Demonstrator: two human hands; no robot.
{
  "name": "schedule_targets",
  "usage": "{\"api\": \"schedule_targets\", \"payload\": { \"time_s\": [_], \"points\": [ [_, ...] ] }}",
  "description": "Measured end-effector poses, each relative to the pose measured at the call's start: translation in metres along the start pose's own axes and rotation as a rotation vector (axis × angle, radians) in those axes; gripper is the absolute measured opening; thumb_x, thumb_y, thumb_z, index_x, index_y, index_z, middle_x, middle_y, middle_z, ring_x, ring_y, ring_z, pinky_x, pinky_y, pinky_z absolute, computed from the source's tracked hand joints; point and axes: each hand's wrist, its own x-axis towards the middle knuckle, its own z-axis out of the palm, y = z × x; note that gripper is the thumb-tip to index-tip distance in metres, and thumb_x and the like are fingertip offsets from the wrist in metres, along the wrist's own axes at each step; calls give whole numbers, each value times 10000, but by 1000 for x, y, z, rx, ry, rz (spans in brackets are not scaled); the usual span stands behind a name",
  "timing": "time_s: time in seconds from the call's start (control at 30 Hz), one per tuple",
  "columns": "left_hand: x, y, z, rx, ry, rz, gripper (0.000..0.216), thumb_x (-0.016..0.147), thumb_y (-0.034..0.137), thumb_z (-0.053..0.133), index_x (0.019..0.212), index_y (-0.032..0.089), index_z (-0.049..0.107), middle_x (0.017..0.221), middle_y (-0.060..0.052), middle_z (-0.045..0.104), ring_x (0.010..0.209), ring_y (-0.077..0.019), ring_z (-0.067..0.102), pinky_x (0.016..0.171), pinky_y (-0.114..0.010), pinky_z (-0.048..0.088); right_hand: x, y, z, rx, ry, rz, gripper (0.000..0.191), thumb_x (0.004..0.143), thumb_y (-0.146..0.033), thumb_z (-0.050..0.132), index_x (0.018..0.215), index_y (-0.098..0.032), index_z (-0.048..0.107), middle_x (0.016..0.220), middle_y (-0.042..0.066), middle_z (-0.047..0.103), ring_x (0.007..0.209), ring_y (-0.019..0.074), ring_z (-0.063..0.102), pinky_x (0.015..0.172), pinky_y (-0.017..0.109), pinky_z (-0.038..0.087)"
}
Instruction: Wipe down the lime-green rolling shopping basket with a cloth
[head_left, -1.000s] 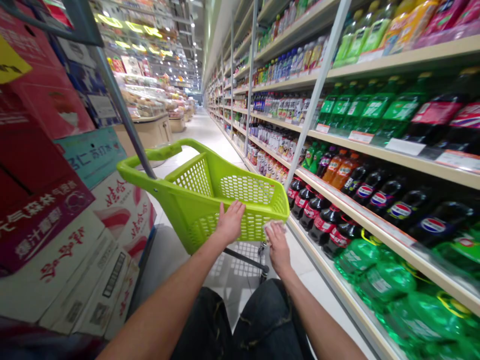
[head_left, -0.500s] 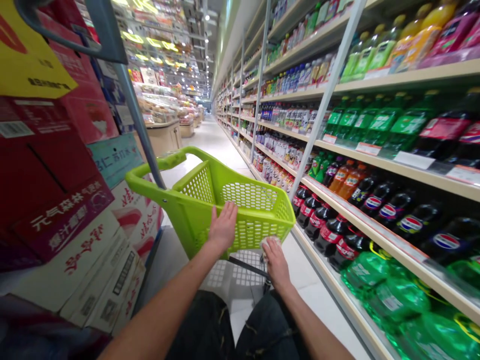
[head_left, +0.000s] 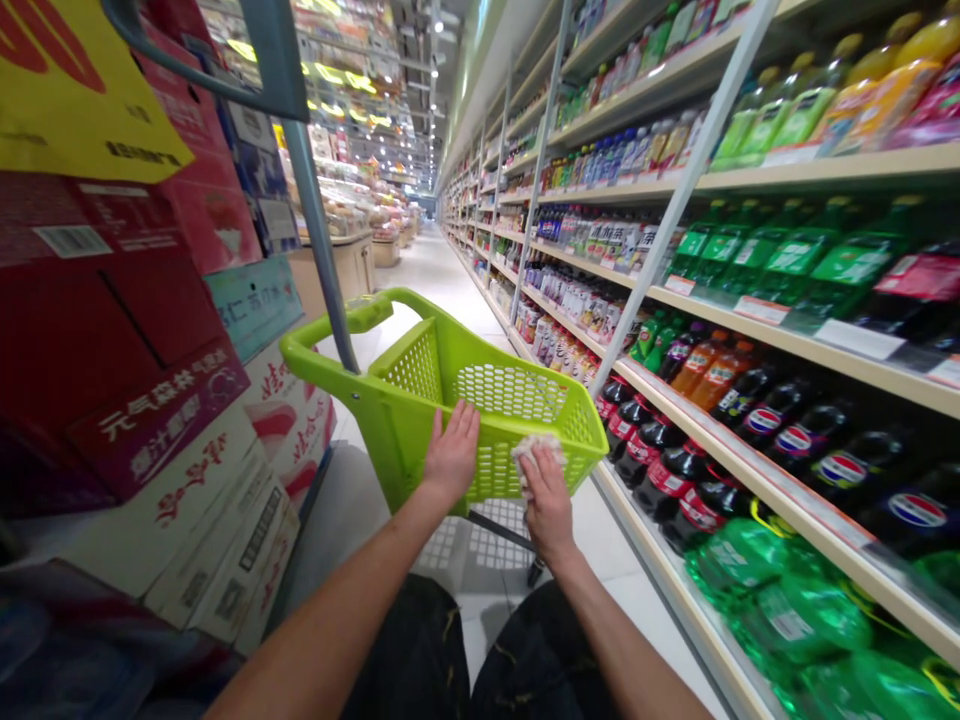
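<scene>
A lime-green plastic shopping basket cart stands in the aisle in front of me, its near wall facing me. My left hand lies flat against that wall near the rim, fingers stretched upward. My right hand presses a crumpled whitish cloth against the same wall, to the right of the left hand. My dark trousers show at the bottom.
Shelves of soda bottles run along the right side. Stacked cardboard boxes rise on the left, with a grey metal post in front of them. The pale tiled aisle floor stretches ahead toward display counters.
My right hand with the cloth rose from the basket's lower right corner up its near wall and moved left. The left hand stayed flat on the wall. The view shifted slightly.
</scene>
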Motion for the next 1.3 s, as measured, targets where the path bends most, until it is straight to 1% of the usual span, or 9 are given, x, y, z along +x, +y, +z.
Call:
{"api": "schedule_targets", "payload": {
  "time_s": [0.1,0.27,0.43,0.67,0.83,1.0,1.07,1.17,1.3],
  "points": [
    [0,5,-3,-1,-15,5,578,753,80,309,1330,113,288,1410,-102,287,1329,-214,149,1073,-488,97,7,3,2,-9,15,-2,515,775,-24,364,1237,-228,466,1317,80,436,1286,202,268,1023,490,288],
    [-7,-10,-10,24,22,26,590,735,61,305,1323,113,304,1419,-98,260,1329,-214,153,1069,-511,81,-22,7,14,5,-72,-24,490,755,-1,386,1173,-215,525,1244,93,514,1242,191,355,988,452,357],
    [-10,-26,-10,79,85,-8,577,753,57,270,1328,99,287,1418,-95,262,1336,-204,122,1068,-524,54,10,-9,17,30,-1,-10,501,790,-26,339,1234,-220,467,1319,89,430,1289,194,262,1025,473,296],
    [-15,-35,-19,56,67,39,604,715,63,326,1315,129,317,1419,-67,270,1331,-189,151,1081,-480,88,12,-20,31,42,-31,-104,430,799,-24,372,1155,-202,534,1194,110,549,1236,187,363,974,444,372],
    [-31,-71,-34,41,325,-183,628,702,79,356,1324,94,279,1426,-117,242,1332,-215,144,1076,-484,60,41,-39,33,95,-19,-58,495,792,-22,351,1236,-211,460,1342,80,401,1296,188,245,1046,465,262],
    [-38,-110,-38,37,437,-291,644,682,51,339,1322,95,288,1400,-122,304,1312,-217,215,1068,-494,81,25,-51,51,119,-198,-70,478,741,15,410,1149,-199,540,1232,100,523,1248,193,345,1000,441,337],
    [-37,-123,-40,43,419,-288,651,672,39,333,1319,102,301,1399,-113,308,1308,-221,226,1063,-504,92,39,-69,54,150,-156,-129,478,754,3,405,1162,-213,528,1247,87,509,1253,187,335,1003,437,336],
    [-33,-139,-47,49,401,-290,641,672,26,318,1308,109,331,1402,-106,303,1307,-233,226,1048,-528,122,94,-111,60,192,-26,-223,447,801,-39,386,1210,-192,484,1321,80,428,1290,179,258,1043,427,283],
    [-28,-150,-55,71,360,-243,616,691,13,290,1288,139,372,1383,-75,348,1301,-225,243,1029,-528,176,135,-147,89,158,-36,-312,375,832,-76,410,1179,-175,513,1299,75,458,1290,172,257,1047,398,280]
  ]
}}
